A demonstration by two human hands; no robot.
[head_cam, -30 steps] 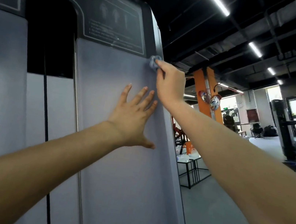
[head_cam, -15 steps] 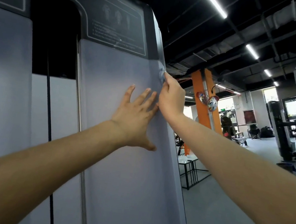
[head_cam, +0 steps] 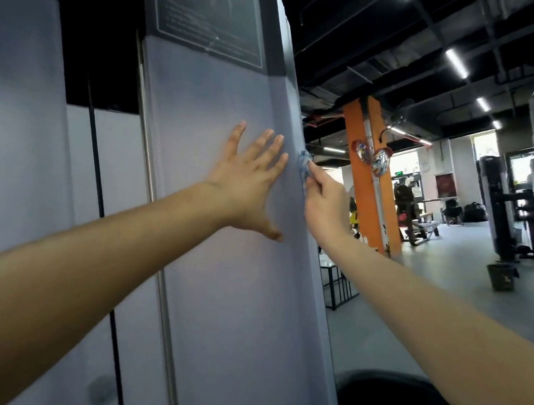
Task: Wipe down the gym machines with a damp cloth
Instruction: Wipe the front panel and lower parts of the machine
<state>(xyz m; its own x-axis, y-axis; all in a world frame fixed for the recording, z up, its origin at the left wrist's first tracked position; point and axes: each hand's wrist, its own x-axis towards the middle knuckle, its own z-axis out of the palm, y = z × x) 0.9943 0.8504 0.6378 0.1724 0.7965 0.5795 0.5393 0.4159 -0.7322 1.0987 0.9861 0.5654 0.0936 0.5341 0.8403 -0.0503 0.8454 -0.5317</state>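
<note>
1. The left grip [head_cam: 248,178], a bare hand, lies released: fingers straight and spread, palm flat on the tall pale grey plastic machine panel [head_cam: 226,300]. It looks to me like a brace, and I would keep it planted there.
2. Just right of it, touching the panel's right edge, sits the small bunched blue cloth [head_cam: 304,164]. The right grip [head_cam: 323,200] is grasping it, fingertips pinched around the wad and pressing it to the corner.
3. To do this pass well, I reckon the cloth should wrap round the rounded edge and run along it in one long stroke under even pressure. The wad is small, so turning it to a fresh face now and then would help.
4. Left of the left grip, a thin black cable [head_cam: 94,142] hangs down from a dark opening. Above both grips is a dark printed instruction placard [head_cam: 213,21], its text too blurred to read. The panel itself is smooth and matte.
5. Right of the right grip stands an orange square pillar [head_cam: 362,195]. Further right, well apart, a dark bucket [head_cam: 500,277] sits on the grey gym floor [head_cam: 435,297], under white strip lights [head_cam: 456,62].
</note>
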